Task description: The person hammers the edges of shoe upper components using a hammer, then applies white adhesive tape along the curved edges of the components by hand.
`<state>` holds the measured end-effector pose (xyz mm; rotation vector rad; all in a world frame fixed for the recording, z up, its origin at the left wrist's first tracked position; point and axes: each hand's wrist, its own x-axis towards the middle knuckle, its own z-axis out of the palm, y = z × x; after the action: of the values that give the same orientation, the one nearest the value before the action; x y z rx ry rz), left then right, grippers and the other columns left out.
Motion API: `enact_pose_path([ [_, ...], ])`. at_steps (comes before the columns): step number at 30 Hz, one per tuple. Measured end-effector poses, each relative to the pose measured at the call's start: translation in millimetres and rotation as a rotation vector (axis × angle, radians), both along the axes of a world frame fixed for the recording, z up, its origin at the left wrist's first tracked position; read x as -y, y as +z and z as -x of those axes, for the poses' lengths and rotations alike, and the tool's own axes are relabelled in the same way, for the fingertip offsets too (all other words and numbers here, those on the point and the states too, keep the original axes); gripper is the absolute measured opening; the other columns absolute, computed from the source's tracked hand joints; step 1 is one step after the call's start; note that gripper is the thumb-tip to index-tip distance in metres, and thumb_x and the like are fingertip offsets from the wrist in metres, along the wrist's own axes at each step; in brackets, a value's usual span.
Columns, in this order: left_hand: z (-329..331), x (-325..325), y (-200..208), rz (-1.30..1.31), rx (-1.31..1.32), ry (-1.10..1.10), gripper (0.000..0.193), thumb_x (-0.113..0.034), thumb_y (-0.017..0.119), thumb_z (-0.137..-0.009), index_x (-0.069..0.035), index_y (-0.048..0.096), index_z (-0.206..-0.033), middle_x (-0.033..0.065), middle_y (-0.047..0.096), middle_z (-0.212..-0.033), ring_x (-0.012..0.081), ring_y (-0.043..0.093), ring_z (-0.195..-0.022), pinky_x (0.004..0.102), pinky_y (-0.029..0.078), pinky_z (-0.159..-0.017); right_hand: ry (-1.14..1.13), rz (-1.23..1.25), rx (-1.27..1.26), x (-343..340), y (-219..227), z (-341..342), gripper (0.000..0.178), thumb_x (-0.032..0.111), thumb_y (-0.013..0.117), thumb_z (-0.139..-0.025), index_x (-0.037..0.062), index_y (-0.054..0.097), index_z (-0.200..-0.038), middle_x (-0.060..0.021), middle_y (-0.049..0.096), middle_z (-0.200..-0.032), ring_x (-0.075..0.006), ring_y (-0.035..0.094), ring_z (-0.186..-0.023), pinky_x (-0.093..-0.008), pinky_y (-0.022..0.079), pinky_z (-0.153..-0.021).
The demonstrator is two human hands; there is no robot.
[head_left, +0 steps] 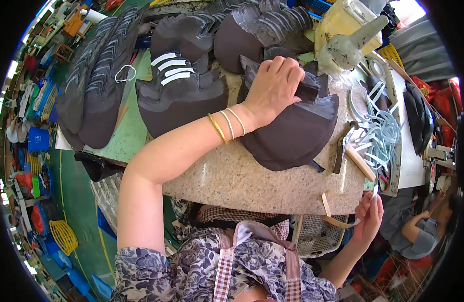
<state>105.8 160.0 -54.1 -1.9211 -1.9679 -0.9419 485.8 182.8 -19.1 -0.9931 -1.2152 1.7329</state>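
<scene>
My left hand reaches over a stack of dark, rounded flat pieces with greyish stepped edges. Its fingers are curled and closed at the upper edge of the stack; a small black block-like shape shows beside the thumb, and what the fingers grip is hidden. Low at the right, past the table edge, my right hand is closed in a pinch on a thin pale strip, which loops beside it. A hammer with a wooden handle lies between that hand and the stack.
More fanned stacks of dark pieces cover the table's left and back, one carrying white strips. Tangled pale-blue strips lie at the right, near a yellowish container. A plastic basket sits below the stone tabletop. Another person sits at far right.
</scene>
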Motion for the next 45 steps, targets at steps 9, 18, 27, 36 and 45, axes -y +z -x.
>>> enact_pose_path([
  [9,11.8,9.1,-7.1,-0.078,0.170,-0.004,0.049,-0.024,0.080,-0.069,-0.003,0.054,-0.105,0.0112,0.048,-0.108,0.0300,0.045,-0.099,0.0397,0.041,-0.091,0.192,-0.010,0.007,5.0,7.3,48.1,0.018,0.009,0.055,-0.094,-0.0059,0.063,-0.099,-0.0080,0.060,-0.074,-0.0088,0.047,-0.053,-0.0205,0.035,-0.047],
  [18,-14.4,105.1,76.7,0.379,0.986,-0.382,0.051,0.007,0.069,-0.076,-0.003,0.047,-0.121,0.0018,0.060,-0.105,0.0087,0.060,-0.090,0.0222,0.049,-0.078,0.256,-0.340,0.202,19.1,32.9,81.1,0.012,-0.001,0.056,-0.089,-0.0072,0.066,-0.090,-0.0077,0.061,-0.071,-0.0067,0.049,-0.048,-0.0190,0.034,-0.042],
  [27,-29.8,161.9,0.6,0.650,1.116,-0.204,0.062,-0.003,0.073,-0.076,-0.005,0.041,-0.129,0.0086,0.068,-0.099,0.0180,0.067,-0.095,0.0308,0.048,-0.083,0.958,-0.352,0.498,46.9,2.6,186.5,0.012,0.005,0.064,-0.085,0.0002,0.070,-0.094,-0.0082,0.065,-0.071,-0.0135,0.063,-0.058,-0.0271,0.048,-0.052],
  [36,-25.4,177.4,0.9,0.622,1.091,-0.375,0.064,-0.001,0.061,-0.086,-0.007,0.032,-0.143,0.0151,0.064,-0.114,0.0188,0.065,-0.093,0.0279,0.047,-0.083,0.957,-0.580,0.506,58.5,-4.7,200.2,0.014,0.007,0.068,-0.079,-0.0007,0.069,-0.090,-0.0162,0.067,-0.078,-0.0307,0.066,-0.067,-0.0362,0.051,-0.060],
  [45,-12.3,183.2,10.2,0.599,0.641,-0.373,0.044,0.001,0.052,-0.089,-0.003,0.050,-0.132,0.0167,0.061,-0.121,0.0241,0.062,-0.097,0.0319,0.048,-0.084,0.879,-0.592,0.696,57.7,-2.9,138.9,0.025,0.000,0.069,-0.076,-0.0016,0.066,-0.101,-0.0110,0.062,-0.080,-0.0221,0.061,-0.066,-0.0311,0.048,-0.060],
])
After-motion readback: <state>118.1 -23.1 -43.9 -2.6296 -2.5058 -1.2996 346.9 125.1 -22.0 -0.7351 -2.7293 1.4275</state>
